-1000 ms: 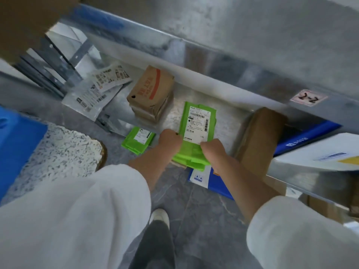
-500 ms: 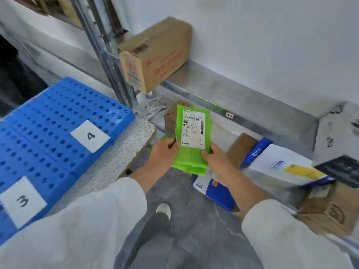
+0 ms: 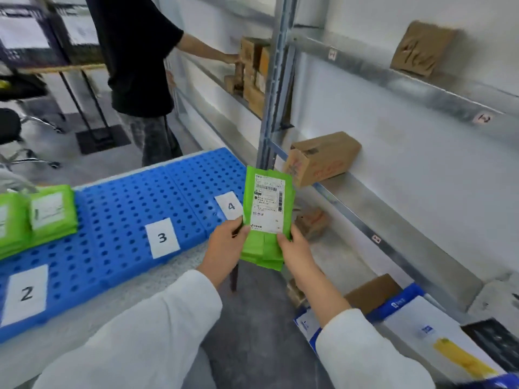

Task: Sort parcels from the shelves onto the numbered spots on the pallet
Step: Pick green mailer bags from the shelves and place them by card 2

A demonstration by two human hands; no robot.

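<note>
**Between both hands, a green parcel held above the pallet's corner**

Close in front of the chest, the left hand (image 3: 224, 245) and right hand (image 3: 297, 254) hold a green parcel (image 3: 266, 209) upright, its white shipping label facing the camera. The left fingers are clamped on its lower left edge and the right fingers on its lower right edge, with both thumbs on the front. The parcel is in the air, just beside the card marked 4 (image 3: 230, 206).

Below and to the left, the blue pallet (image 3: 120, 197) lies on a speckled bench (image 3: 42, 349). On it are also the cards marked 3 (image 3: 163, 237) and 2 (image 3: 26, 293), and at its left end a stack of green parcels (image 3: 50, 211).

To the right, blue-and-white mailers (image 3: 407, 318) lie on the lowest shelf. A cardboard box (image 3: 323, 158) sits on the middle shelf (image 3: 393, 220), and a brown bag (image 3: 424, 49) on the one above.

Farther back, a person in black (image 3: 134, 51) reaches towards boxes on another shelf.
</note>
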